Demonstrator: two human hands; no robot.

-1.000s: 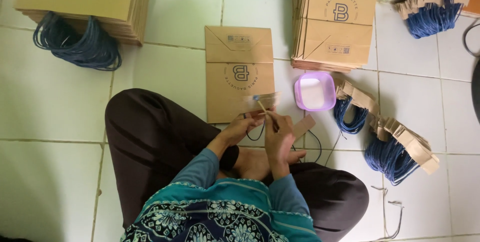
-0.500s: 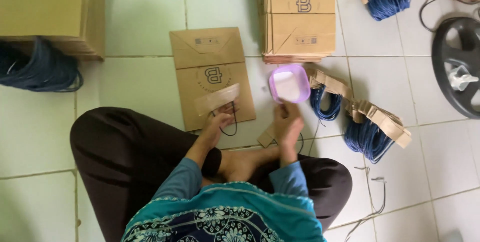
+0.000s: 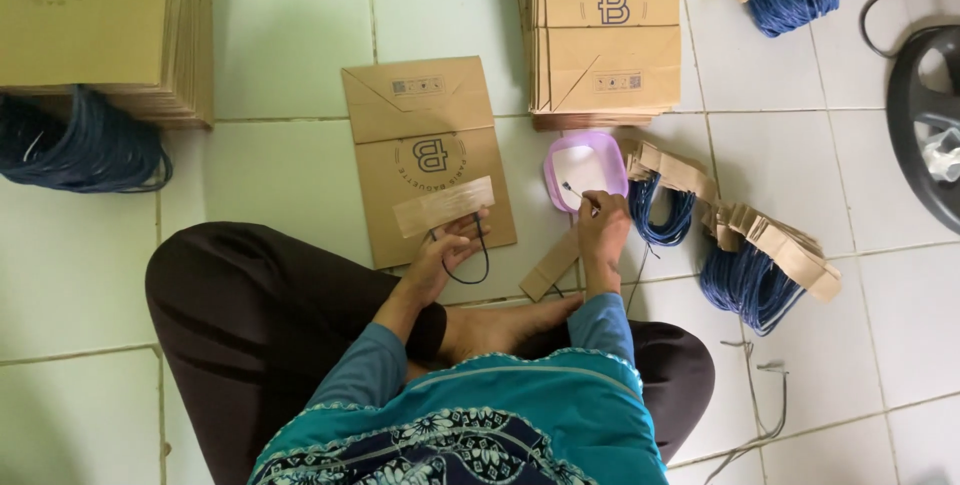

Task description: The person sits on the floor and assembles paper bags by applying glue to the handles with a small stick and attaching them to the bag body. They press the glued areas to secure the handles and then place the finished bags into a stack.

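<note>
Sitting on the tiled floor [image 3: 280, 175], the person has just reached the right hand [image 3: 603, 228] out to the purple glue dish [image 3: 585, 170], fingers pinched on a thin stick [image 3: 578, 194] whose tip now dips in. The left hand [image 3: 450, 248] has come down onto the flat paper bag [image 3: 425, 145], fingers closed on the handle strip [image 3: 443, 207] lying across it, so gluing looks next.

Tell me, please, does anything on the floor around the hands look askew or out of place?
Slightly. The paper strip under the left hand lies tilted across the flat paper bag, and another strip lies loose on the tiles by the right hand. Nothing looks spilled or torn.
</note>
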